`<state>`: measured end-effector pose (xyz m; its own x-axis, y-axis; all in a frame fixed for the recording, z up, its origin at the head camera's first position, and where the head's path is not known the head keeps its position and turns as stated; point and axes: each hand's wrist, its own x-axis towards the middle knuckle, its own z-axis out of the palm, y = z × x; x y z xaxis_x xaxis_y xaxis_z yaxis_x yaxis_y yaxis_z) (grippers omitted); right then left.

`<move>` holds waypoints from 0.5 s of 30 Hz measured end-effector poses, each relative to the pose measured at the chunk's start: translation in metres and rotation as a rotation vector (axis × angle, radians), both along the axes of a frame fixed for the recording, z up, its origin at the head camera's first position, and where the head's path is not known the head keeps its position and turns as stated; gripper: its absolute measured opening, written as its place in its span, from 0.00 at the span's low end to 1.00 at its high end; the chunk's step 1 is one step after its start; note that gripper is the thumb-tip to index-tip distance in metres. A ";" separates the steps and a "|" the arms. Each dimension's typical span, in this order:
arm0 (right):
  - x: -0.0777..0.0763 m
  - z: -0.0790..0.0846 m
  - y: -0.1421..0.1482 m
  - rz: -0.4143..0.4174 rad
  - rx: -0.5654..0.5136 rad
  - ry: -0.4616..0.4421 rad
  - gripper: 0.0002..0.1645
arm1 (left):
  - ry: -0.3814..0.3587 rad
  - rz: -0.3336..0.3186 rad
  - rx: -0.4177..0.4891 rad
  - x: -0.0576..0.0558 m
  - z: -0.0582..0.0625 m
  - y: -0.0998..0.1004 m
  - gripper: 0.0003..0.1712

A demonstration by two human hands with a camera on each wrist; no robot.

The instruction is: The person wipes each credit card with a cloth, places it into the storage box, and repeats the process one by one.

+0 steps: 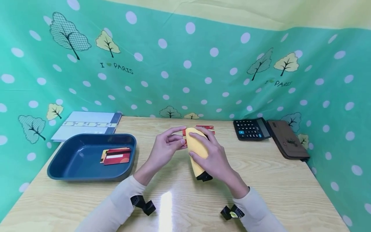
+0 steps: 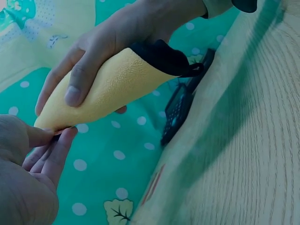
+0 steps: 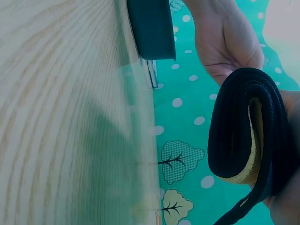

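My right hand (image 1: 215, 158) grips a folded yellow cloth (image 1: 195, 148) with a black edge, held above the table. Between the thumb and fingers of my left hand (image 1: 162, 148) is a red card (image 1: 184, 132), partly covered by the cloth's far end. In the left wrist view the cloth (image 2: 122, 84) meets the left fingertips, and the card is mostly hidden there. Seen from the right wrist, the cloth's black end (image 3: 229, 122) shows several folded layers. Behind the hands another red card (image 1: 209, 127) lies on the table, partly hidden.
On the left stands a dark blue tray (image 1: 87, 178) with several cards (image 1: 118, 157) inside, and a light blue book (image 1: 87, 124) lies behind it. At the back right are a black calculator (image 1: 251, 129) and a brown wallet (image 1: 288, 138). A patterned green curtain (image 1: 185, 77) surrounds the wooden table (image 1: 261, 180).
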<state>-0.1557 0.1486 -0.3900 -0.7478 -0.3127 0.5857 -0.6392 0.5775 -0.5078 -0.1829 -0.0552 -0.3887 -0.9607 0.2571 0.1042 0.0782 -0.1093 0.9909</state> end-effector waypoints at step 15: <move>-0.003 0.008 0.010 -0.087 -0.024 -0.011 0.37 | 0.117 0.006 -0.066 0.003 0.009 -0.010 0.25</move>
